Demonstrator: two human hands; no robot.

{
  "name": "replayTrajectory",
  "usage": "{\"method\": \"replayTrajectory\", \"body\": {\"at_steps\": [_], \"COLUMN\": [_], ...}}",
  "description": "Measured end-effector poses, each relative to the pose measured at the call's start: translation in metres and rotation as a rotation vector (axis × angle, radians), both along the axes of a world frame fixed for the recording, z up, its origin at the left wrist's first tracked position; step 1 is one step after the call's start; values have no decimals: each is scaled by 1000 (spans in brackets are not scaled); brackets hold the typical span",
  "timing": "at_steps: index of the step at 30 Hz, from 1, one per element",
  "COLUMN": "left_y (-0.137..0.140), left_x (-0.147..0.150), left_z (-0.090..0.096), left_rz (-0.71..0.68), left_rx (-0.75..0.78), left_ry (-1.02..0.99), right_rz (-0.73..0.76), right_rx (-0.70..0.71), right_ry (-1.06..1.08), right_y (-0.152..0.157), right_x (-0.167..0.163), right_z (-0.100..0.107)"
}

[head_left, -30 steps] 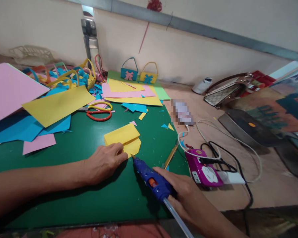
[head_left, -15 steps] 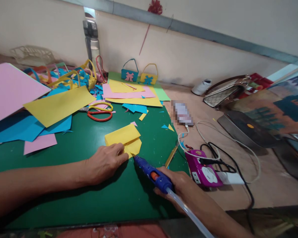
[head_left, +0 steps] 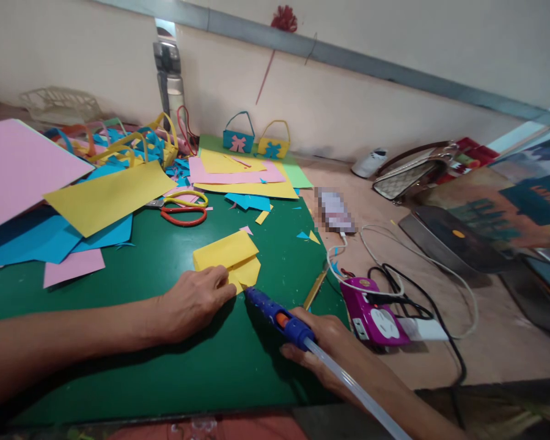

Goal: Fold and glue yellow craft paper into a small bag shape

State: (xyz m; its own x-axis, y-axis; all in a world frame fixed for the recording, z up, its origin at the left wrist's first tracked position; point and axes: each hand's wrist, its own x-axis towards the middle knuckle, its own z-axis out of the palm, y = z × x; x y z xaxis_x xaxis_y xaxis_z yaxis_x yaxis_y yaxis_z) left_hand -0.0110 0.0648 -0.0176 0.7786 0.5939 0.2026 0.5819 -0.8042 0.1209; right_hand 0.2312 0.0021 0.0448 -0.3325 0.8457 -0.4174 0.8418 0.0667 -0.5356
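Note:
On the green mat (head_left: 165,373) lies a folded yellow paper piece (head_left: 231,249), with one flap standing out toward me. My left hand (head_left: 197,302) is closed on the near left edge of this paper, thumb and fingers pressed at the flap. My right hand (head_left: 323,342) grips a blue hot glue gun (head_left: 279,315), a long clear glue stick (head_left: 352,385) jutting from its back end. The gun's nozzle is at the flap, close to my left thumb; whether it touches the paper I cannot tell.
Red-and-yellow-handled scissors (head_left: 183,215) lie behind the paper. Coloured sheets (head_left: 110,198) pile at left. Two small paper bags (head_left: 238,142) stand against the wall. On the right are a purple power strip (head_left: 371,311) with cables, a phone (head_left: 334,211) and a yellow cutter-like tool (head_left: 315,288).
The glue gun's rear and my right hand have shifted very slightly; the nozzle stays at the flap. My left hand and the yellow paper look the same.

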Motion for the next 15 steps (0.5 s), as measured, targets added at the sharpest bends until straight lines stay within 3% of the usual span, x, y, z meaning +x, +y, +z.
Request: {"method": "replayTrajectory", "body": {"at_steps": [15], "left_y": [0], "left_x": [0], "left_z": [1], "left_rz": [7], "left_rx": [-29], "left_ry": [49], "right_rz": [-31], "right_rx": [59], "right_ry": [-42], "right_y": [4], "right_x": [-9], "right_z": [4]}}
